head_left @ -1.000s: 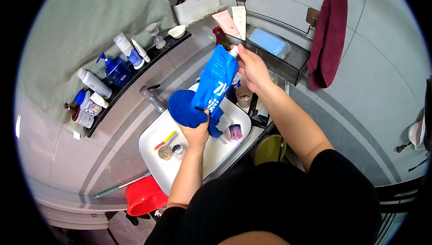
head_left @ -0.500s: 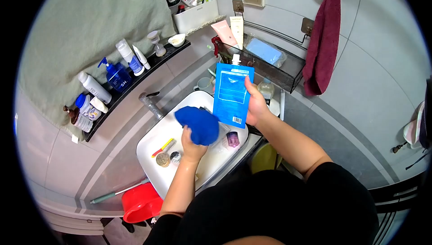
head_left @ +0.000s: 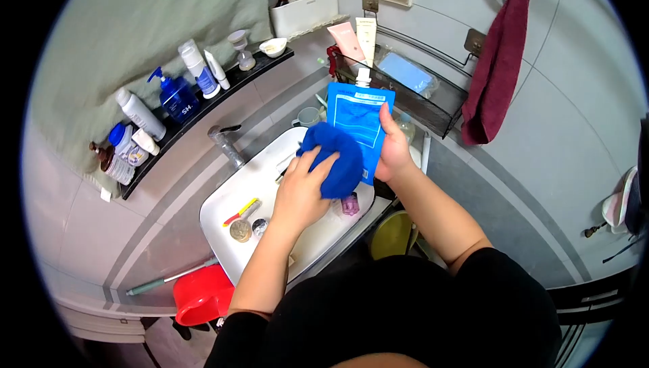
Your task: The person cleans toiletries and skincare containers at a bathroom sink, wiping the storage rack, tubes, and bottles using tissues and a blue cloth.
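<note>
My right hand [head_left: 395, 152] grips a blue spouted pouch [head_left: 359, 112] by its right side, with its white cap upward. A dark blue cloth [head_left: 343, 162] is bunched under the fingers of my left hand [head_left: 304, 189] and lies against the front of the pouch, hiding its lower left part. Both are above the white sink [head_left: 226, 189]. In the basin are a purple jar [head_left: 349, 204], a red-and-yellow handled item [head_left: 241, 212], a round jar [head_left: 240, 231] and a small silvery-topped container [head_left: 259, 227].
A dark shelf [head_left: 209, 106] with several bottles runs along the left, near the faucet [head_left: 226, 146]. Behind the pouch hangs a black mesh rack [head_left: 422, 108] holding tubes. A maroon towel [head_left: 497, 64] hangs right. A red basin [head_left: 203, 295] is lower left.
The cloth has moved up and right with my left hand, from beside the pouch onto its front. My left hand has turned so its back shows. The view has shifted slightly.
</note>
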Motion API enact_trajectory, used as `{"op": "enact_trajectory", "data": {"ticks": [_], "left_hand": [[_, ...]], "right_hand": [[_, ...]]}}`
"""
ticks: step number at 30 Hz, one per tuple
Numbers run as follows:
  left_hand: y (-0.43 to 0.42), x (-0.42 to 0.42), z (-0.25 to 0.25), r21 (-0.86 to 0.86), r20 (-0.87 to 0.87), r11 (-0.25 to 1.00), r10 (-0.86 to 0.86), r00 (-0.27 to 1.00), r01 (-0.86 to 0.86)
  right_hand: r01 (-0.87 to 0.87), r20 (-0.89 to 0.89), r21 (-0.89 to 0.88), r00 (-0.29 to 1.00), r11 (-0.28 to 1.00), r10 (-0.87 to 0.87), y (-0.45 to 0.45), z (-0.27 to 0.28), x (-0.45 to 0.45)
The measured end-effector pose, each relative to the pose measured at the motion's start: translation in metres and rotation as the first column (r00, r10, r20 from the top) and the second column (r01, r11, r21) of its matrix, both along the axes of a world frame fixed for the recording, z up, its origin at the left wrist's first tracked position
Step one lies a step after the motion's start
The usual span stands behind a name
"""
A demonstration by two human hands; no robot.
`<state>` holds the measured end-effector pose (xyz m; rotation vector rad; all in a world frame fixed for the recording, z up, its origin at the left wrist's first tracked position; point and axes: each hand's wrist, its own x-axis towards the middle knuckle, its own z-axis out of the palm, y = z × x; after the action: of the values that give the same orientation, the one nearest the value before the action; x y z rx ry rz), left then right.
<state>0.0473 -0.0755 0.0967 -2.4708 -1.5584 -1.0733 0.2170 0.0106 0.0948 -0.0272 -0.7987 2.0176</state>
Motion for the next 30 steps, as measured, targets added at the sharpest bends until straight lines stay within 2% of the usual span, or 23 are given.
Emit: {"op": "enact_trajectory", "data": {"ticks": [2, 4, 6, 7, 10, 11, 12, 14, 15, 17, 18, 20, 21, 22, 24, 27, 30], "left_hand": [[0.000, -0.014, -0.025, -0.012, 0.053, 1.000, -0.013, 0.998, 0.014], [0.006, -0.023, -0.038, 0.088, 0.191, 0.995, 0.034, 0.981, -0.052], [0.011, -0.020, -0.011, 0.147, 0.197, 0.987, 0.031, 0.980, -0.061], [0.014, -0.016, 0.005, 0.180, 0.135, 0.980, 0.062, 0.989, -0.086], [0.024, -0.010, 0.036, 0.108, 0.119, 0.979, 0.158, 0.980, -0.171], [0.034, -0.016, 0.033, 0.055, 0.138, 0.981, 0.175, 0.975, -0.184], [0.044, -0.022, 0.025, 0.065, 0.159, 0.970, 0.222, 0.962, -0.235], [0.049, -0.028, 0.017, -0.025, 0.175, 0.952, 0.305, 0.936, -0.305], [0.051, -0.034, 0.008, -0.011, 0.189, 0.947, 0.316, 0.930, -0.320], [0.047, -0.035, -0.004, -0.090, 0.274, 0.955, 0.297, 0.915, -0.283], [0.046, -0.036, -0.009, -0.135, 0.305, 0.955, 0.293, 0.906, -0.264], [0.046, -0.034, -0.018, -0.108, 0.348, 0.968, 0.251, 0.903, -0.227], [0.048, -0.034, -0.021, -0.094, 0.371, 0.973, 0.232, 0.899, -0.213], [0.049, -0.033, -0.023, -0.079, 0.390, 0.978, 0.208, 0.897, -0.193], [0.054, -0.029, -0.025, -0.046, 0.426, 0.987, 0.158, 0.891, -0.153], [0.055, -0.022, -0.019, 0.000, 0.439, 0.990, 0.127, 0.889, -0.142], [0.054, -0.020, -0.019, 0.007, 0.455, 0.991, 0.119, 0.882, -0.137]], "right_hand": [[0.007, -0.001, 0.029, 1.000, 1.000, -0.007, 0.009, -0.002, 0.008], [-0.009, 0.052, 0.010, 0.999, 1.000, 0.008, 0.011, 0.000, 0.010], [-0.033, 0.160, -0.053, 0.986, 0.998, 0.041, 0.012, -0.005, 0.008], [-0.090, 0.182, -0.094, 0.978, 0.992, 0.106, 0.007, -0.005, 0.006], [-0.035, 0.338, -0.010, 0.940, 0.999, 0.036, -0.003, -0.013, -0.001], [-0.059, 0.324, -0.040, 0.943, 0.997, 0.069, 0.005, -0.022, 0.005], [-0.007, 0.358, -0.042, 0.933, 0.999, 0.022, 0.003, -0.018, 0.012], [0.102, 0.421, -0.031, 0.903, 0.994, -0.079, 0.000, -0.007, 0.028], [0.141, 0.378, 0.006, 0.916, 0.990, -0.133, 0.007, -0.008, 0.039], [0.268, 0.372, 0.159, 0.875, 0.950, -0.310, 0.026, 0.009, 0.060], [0.349, 0.393, 0.182, 0.831, 0.919, -0.393, 0.031, 0.033, 0.067], [0.548, 0.445, 0.268, 0.659, 0.792, -0.607, 0.058, 0.065, 0.080], [0.635, 0.421, 0.399, 0.514, 0.661, -0.747, 0.072, 0.083, 0.081], [0.643, 0.448, 0.463, 0.424, 0.610, -0.787, 0.093, 0.092, 0.088], [0.605, 0.414, 0.705, 0.072, 0.370, -0.907, 0.139, 0.099, 0.088], [0.335, 0.463, 0.859, -0.186, 0.387, -0.867, 0.214, 0.081, 0.092], [0.294, 0.629, 0.762, -0.128, 0.577, -0.766, 0.248, 0.057, 0.082]]}}
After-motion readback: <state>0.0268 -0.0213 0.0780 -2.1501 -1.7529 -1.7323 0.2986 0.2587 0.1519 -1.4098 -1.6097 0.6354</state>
